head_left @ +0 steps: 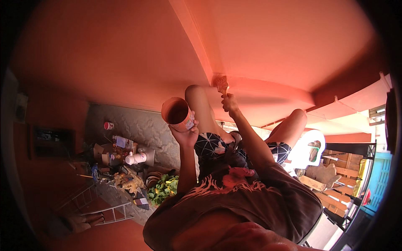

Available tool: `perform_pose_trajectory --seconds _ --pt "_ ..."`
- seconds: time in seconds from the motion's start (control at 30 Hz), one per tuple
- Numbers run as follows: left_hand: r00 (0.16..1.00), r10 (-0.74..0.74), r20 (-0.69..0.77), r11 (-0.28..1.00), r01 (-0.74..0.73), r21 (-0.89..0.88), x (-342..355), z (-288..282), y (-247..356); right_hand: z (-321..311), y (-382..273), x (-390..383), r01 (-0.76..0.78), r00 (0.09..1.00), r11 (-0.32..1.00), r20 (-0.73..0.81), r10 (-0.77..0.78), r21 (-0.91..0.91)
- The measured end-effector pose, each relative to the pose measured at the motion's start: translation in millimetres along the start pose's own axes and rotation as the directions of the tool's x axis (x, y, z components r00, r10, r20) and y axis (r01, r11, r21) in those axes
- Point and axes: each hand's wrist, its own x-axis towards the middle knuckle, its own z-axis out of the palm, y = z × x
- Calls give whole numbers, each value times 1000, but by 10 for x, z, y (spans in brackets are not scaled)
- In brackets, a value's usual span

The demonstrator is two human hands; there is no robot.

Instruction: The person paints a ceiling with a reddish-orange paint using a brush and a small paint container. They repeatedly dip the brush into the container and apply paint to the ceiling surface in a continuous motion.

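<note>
My left hand (186,133) is closed around an orange paint cup (179,121) with a dark inside, held upright near my knee. My right hand (229,103) grips a paintbrush (222,85) by its handle; the bristles are at the corner where a raised band meets the salmon-painted surface (268,50) above my legs, and seem to touch it. My bare knees are raised on either side of my right forearm.
Low left are a metal ladder (119,209), another person's legs (90,219), a cluttered pile with white containers (136,158), a red bucket (109,125) and leafy greens (163,188). On the right are a white plastic chair (305,146), wooden pallets (341,171) and a blue panel (379,178).
</note>
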Motion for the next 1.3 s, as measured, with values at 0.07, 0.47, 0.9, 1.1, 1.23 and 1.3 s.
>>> perform_pose_trajectory --seconds 0.07,0.47,0.9,1.1,1.23,1.3 --pt "994 25 -103 999 -22 31 -12 -35 6 -139 -24 -179 39 999 999 38 -38 -11" --pt "969 -179 -167 976 197 96 497 50 -624 -1217 -1020 -1621 483 876 876 -16 -483 -3" --pt "915 -357 -185 924 375 73 800 -61 -1284 -1660 -1543 -2588 770 625 635 267 -734 -56" --pt "911 -380 -158 918 392 51 828 -48 -1313 -1529 -1880 -3011 862 478 495 496 -725 -106" --pt "921 -355 -163 929 367 50 827 -67 -1287 -1458 -1972 -3028 857 514 422 454 -728 -294" --pt "916 -371 -150 923 382 51 869 -130 -1303 -1509 -1937 -2880 854 504 374 395 -768 -362"
